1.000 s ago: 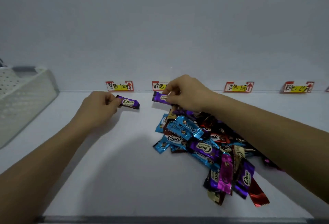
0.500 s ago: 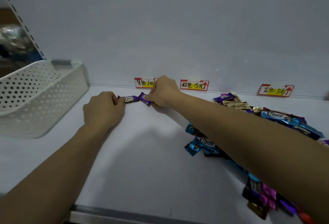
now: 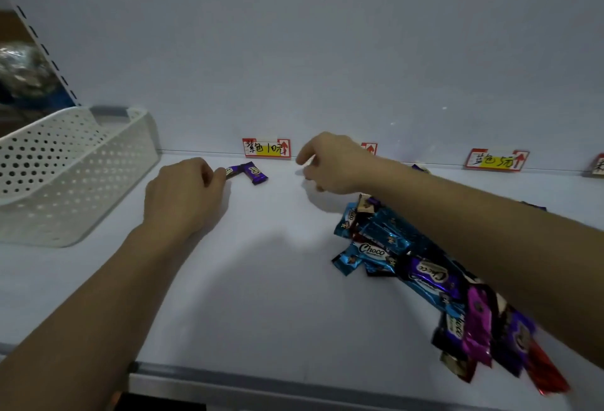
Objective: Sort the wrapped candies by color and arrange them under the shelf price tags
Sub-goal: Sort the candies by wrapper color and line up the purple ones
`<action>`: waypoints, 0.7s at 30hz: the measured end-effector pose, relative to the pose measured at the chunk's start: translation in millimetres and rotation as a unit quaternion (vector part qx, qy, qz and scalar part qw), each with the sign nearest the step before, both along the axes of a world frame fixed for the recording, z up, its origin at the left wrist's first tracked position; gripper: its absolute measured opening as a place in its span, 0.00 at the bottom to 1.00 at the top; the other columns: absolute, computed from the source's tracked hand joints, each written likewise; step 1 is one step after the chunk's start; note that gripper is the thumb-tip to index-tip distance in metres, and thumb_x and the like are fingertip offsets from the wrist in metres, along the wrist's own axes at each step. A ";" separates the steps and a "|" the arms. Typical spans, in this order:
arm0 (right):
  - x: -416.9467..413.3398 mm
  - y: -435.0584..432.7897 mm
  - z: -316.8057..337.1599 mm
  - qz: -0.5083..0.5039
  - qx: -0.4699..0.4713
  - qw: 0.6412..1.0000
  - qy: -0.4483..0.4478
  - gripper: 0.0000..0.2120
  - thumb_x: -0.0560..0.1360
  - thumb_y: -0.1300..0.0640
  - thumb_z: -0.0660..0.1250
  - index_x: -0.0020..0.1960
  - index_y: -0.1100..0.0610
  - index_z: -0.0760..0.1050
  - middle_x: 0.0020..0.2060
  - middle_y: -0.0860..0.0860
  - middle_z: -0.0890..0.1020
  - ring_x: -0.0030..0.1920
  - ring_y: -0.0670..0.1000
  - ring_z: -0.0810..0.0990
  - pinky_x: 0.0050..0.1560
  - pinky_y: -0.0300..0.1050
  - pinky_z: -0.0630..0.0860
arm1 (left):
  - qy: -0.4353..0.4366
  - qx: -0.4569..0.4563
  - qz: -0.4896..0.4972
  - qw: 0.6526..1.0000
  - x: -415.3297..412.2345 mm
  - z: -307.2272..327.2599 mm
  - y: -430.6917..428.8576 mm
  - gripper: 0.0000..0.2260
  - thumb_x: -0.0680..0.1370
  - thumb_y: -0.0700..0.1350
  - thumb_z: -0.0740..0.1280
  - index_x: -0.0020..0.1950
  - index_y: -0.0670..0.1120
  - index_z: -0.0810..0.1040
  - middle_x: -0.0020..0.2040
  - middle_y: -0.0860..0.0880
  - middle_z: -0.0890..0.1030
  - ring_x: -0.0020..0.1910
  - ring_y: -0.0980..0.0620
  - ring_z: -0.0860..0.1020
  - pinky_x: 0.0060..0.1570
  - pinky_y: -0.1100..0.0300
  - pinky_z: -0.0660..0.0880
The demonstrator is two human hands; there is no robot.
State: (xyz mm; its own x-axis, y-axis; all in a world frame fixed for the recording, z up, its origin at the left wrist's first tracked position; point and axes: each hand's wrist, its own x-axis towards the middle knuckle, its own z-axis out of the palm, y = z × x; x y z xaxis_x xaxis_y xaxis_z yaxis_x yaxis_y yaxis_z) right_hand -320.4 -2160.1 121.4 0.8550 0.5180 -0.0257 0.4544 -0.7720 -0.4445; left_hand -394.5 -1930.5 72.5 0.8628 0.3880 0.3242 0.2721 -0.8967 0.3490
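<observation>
Head view: left hand (image 3: pixel 186 194) pinches a purple candy (image 3: pixel 232 171) touching a second purple candy (image 3: pixel 256 174) below the price tag (image 3: pixel 266 148); right hand (image 3: pixel 333 162) hovers relaxed, empty. Wrappers in the candy pile (image 3: pixel 392 247) on the shelf (image 3: pixel 261 280) read "Choco".

The right hand (image 3: pixel 330 165) hid most of the 2nd price tag (image 3: pixel 369 148); the 4th tag (image 3: pixel 597 165) was cut off; the forearm (image 3: pixel 490 230) covered some candies (image 3: pixel 389 237).

I read "Choco" on a blue wrapper (image 3: pixel 372 250) and on a purple wrapper (image 3: pixel 431 275). The left price tag (image 3: pixel 266 148) reads "紫色 10元" beside a red arrow (image 3: pixel 284 147); the farther price tag (image 3: pixel 496 159) reads "蓝色 5元". The print on the purple candy (image 3: pixel 234 171) is too blurred for me.
</observation>
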 end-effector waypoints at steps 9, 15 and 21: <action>-48.6 -186.4 21.9 -0.027 -0.015 0.992 -0.123 0.11 0.81 0.57 0.64 0.59 0.46 0.81 0.50 0.41 0.83 0.50 0.43 0.79 0.50 0.45 0.76 | 0.043 0.054 -0.279 0.958 0.2 24.2 -91.3 0.11 0.80 0.54 0.64 0.60 0.52 0.79 0.50 0.56 0.78 0.47 0.55 0.75 0.45 0.56 0.71; -58.8 -222.8 -4.9 -0.071 0.185 0.973 -0.121 0.12 0.81 0.62 0.64 0.54 0.47 0.82 0.48 0.41 0.84 0.55 0.43 0.80 0.50 0.54 0.80 | 0.059 0.026 -0.378 0.923 12.6 35.6 -177.6 0.09 0.82 0.53 0.63 0.60 0.55 0.78 0.51 0.59 0.79 0.48 0.59 0.76 0.41 0.65 0.69; -59.7 -243.6 -14.6 -0.055 0.147 0.983 -0.100 0.23 0.75 0.72 0.61 0.53 0.45 0.81 0.53 0.39 0.80 0.56 0.40 0.76 0.51 0.38 0.73 | 0.050 -0.074 -0.396 0.914 6.8 22.9 -200.9 0.10 0.76 0.61 0.68 0.48 0.56 0.82 0.42 0.59 0.78 0.41 0.60 0.74 0.38 0.62 0.69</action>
State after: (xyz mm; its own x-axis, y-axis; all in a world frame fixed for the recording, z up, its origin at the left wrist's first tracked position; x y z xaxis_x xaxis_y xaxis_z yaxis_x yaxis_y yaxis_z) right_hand -380.1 -2403.8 106.8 0.8788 0.3827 0.2851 0.4765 -0.6721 -0.5667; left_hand -387.7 -2131.4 95.4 0.9143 -0.3377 0.2235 -0.4049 -0.7711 0.4913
